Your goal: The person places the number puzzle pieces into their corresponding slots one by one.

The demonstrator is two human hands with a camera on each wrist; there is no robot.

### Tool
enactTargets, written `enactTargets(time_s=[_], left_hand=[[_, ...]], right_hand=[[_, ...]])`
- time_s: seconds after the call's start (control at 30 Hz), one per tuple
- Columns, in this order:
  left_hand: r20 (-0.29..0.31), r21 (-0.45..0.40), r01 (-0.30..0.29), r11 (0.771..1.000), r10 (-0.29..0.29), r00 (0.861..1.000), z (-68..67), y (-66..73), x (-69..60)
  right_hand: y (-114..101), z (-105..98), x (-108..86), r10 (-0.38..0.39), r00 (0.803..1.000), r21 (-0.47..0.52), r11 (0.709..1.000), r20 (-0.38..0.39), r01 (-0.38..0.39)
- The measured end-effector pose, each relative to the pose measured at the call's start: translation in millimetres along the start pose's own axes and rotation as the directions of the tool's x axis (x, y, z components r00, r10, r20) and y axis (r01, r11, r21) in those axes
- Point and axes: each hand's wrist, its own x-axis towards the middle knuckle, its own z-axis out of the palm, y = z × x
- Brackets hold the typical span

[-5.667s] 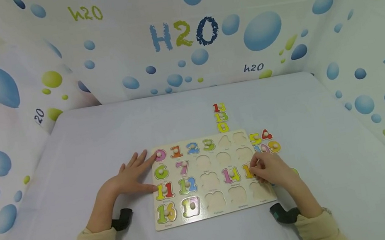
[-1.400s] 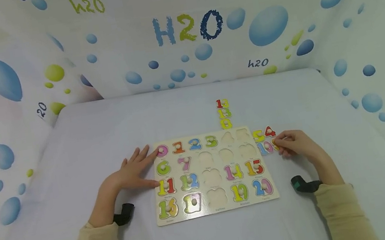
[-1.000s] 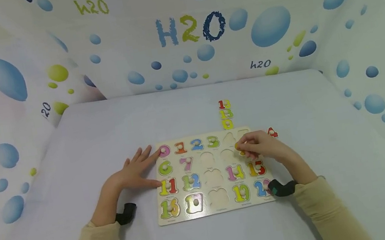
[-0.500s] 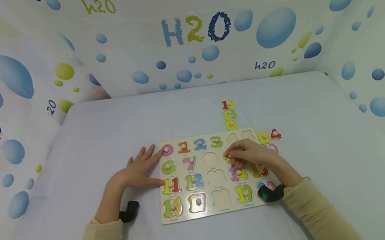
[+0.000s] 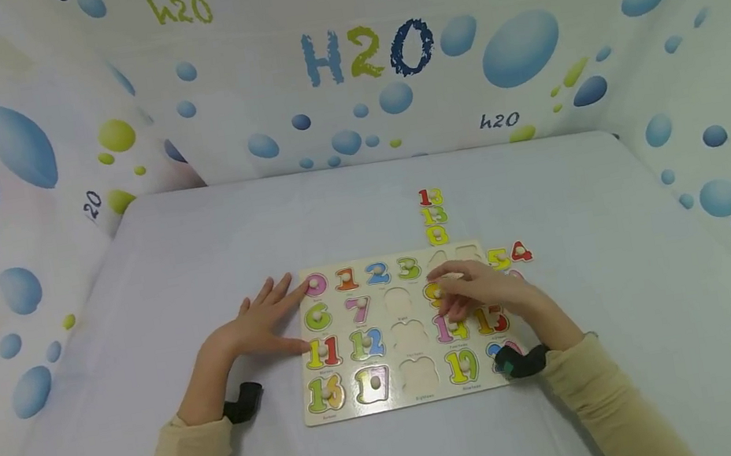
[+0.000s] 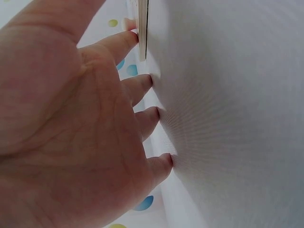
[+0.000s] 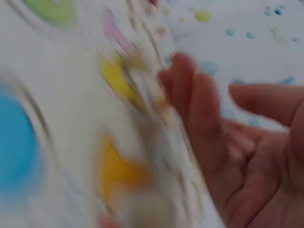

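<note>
The wooden number puzzle board (image 5: 390, 360) lies on the table with many knobbed number pieces in its slots. My left hand (image 5: 249, 334) is spread at the board's left edge, its thumb and index finger touching it. In the left wrist view, the other fingertips of this left hand (image 6: 80, 123) rest on the cloth. My right hand (image 5: 475, 286) hovers over the board beside the yellow-orange number 9 piece (image 5: 434, 295), which sits in the second row. The right wrist view shows the right hand (image 7: 256, 156) with thumb and fingers apart, holding nothing.
A loose yellow 5 (image 5: 498, 259) and red 4 (image 5: 521, 251) lie right of the board; a pink piece (image 5: 516, 275) is mostly hidden by the right hand. Behind the board stand in a column two 13 pieces (image 5: 432, 206) and a yellow 8 (image 5: 437, 235).
Pieces 19 and 20 have appeared in the bottom row. The right hand picked up the 9 from the right side, carried it left onto the board and let go. The left hand stayed put.
</note>
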Motion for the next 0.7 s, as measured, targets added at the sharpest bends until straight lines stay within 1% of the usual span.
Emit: enactTargets(time_s=[0.03,0.1,0.17,0.23,0.3,0.33,0.4,0.47,0.53,0.63,0.7], left_hand=[[0.000,-0.002,-0.001,1.000,0.001,1.000,0.1,0.0,-0.4],[-0.001,-0.006,-0.002,1.000,0.002,1.000,0.2,0.3,-0.8],[-0.002,-0.008,-0.004,1.000,0.004,1.000,0.3,0.3,-0.9],[-0.003,-0.006,-0.005,1.000,0.005,1.000,0.6,0.2,-1.0],[-0.002,-0.004,-0.003,1.000,0.003,1.000,0.7,-0.2,-1.3],[-0.002,-0.005,-0.003,1.000,0.003,1.000,0.8,-0.4,-1.5],[-0.002,-0.005,-0.003,1.000,0.003,1.000,0.9,-0.5,-2.0],[-0.006,-0.011,-0.006,1.000,0.006,1.000,0.6,-0.4,-2.2],[-0.010,-0.018,-0.010,1.000,0.010,1.000,0.3,0.0,-2.2],[-0.013,-0.016,-0.012,1.000,0.012,1.000,0.1,0.2,-2.1],[-0.010,-0.015,-0.009,1.000,0.009,1.000,0.0,0.2,-2.4]], right_hand=[[-2.4,-7.6,-4.1,-0.014,1.000,-0.026,1.000,-0.014,0.014],[-6.1,-26.6,-15.3,-0.040,0.997,-0.091,0.995,-0.067,0.033],[-6.5,-46.0,-27.5,-0.047,0.987,-0.182,0.983,-0.156,0.018],[-1.3,-62.1,-37.4,-0.033,0.976,-0.259,0.966,-0.213,-0.024],[7.1,-72.4,-42.9,0.007,0.978,-0.301,0.951,-0.209,-0.071],[11.8,-75.6,-43.8,0.027,0.982,-0.311,0.947,-0.188,-0.086],[20.3,-79.2,-42.9,0.058,0.990,-0.299,0.950,-0.129,-0.095],[27.1,-80.7,-40.6,0.077,0.994,-0.270,0.958,-0.083,-0.097],[32.1,-81.8,-38.5,0.083,0.994,-0.249,0.964,-0.066,-0.097],[35.0,-83.3,-37.9,0.092,0.993,-0.234,0.966,-0.071,-0.106],[34.3,-83.9,-38.1,0.082,0.994,-0.218,0.971,-0.071,-0.096]])
